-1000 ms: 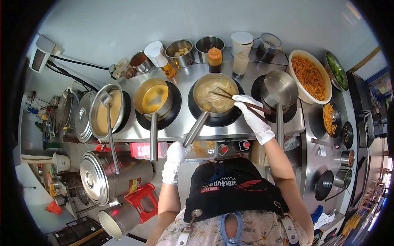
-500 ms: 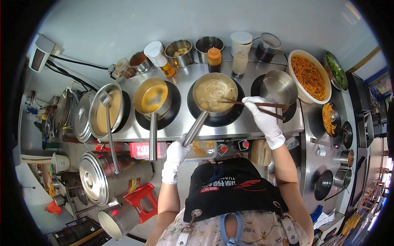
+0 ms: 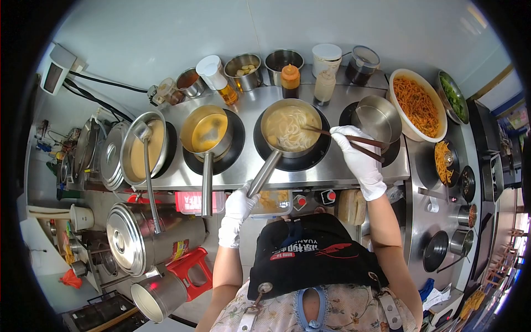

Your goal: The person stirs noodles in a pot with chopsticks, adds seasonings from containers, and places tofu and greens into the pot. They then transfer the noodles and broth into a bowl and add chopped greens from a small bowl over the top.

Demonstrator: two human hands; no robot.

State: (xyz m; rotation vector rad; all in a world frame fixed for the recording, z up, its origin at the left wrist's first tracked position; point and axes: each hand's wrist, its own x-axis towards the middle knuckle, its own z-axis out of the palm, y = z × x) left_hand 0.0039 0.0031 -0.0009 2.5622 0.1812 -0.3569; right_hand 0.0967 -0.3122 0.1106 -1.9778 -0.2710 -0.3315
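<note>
Gripping handle at 7 o'clock of pot: left hand. Right hand holds chopsticks, tips inside at 3 o'clock, by noodles. Second pot at 9 o'clock.

Chopsticks partly hidden mid-length

A commercial-looking kitchen: along the long silver stainless-steel bench, long-handled silver metal saucepans sit on round black hobs (one pan holds cloudy noodle soup); before the bench stands a big lidded cylindrical steel stockpot.
</note>
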